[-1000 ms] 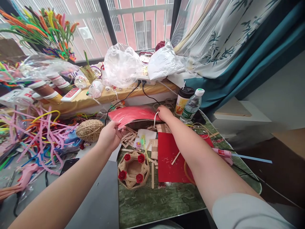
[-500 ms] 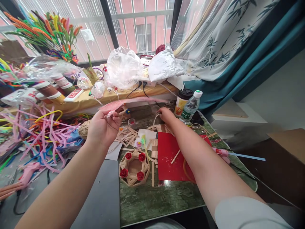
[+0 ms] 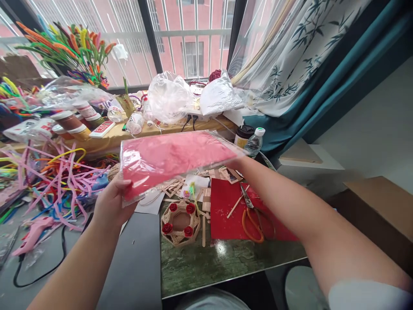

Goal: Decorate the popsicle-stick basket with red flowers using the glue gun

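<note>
My left hand [image 3: 116, 199] is closed on the near left corner of a clear plastic packet [image 3: 180, 151] with a red sheet inside. The packet is raised and tilted over the back of the table. At its right end is my right hand [image 3: 241, 163], whose fingers are hidden behind the plastic. Below lie a red sheet [image 3: 222, 206], orange-handled scissors [image 3: 253, 224] and a thin stick on it. Left of that sits an octagonal craft-stick frame [image 3: 165, 239] wound with twine and bearing several red paper roses.
A lidded cup [image 3: 243, 135] and a water bottle [image 3: 254, 144] stand behind my right hand. Pink pipe cleaners [image 3: 61, 172] and a pink glue gun [image 3: 35, 234] with its cord lie left. Plastic bags [image 3: 169, 97] and jars [image 3: 69, 122] crowd the windowsill.
The packet has turned from nearly edge-on to show its broad face. My left hand has moved left and down, my right hand slightly right. The scissors have come into view.
</note>
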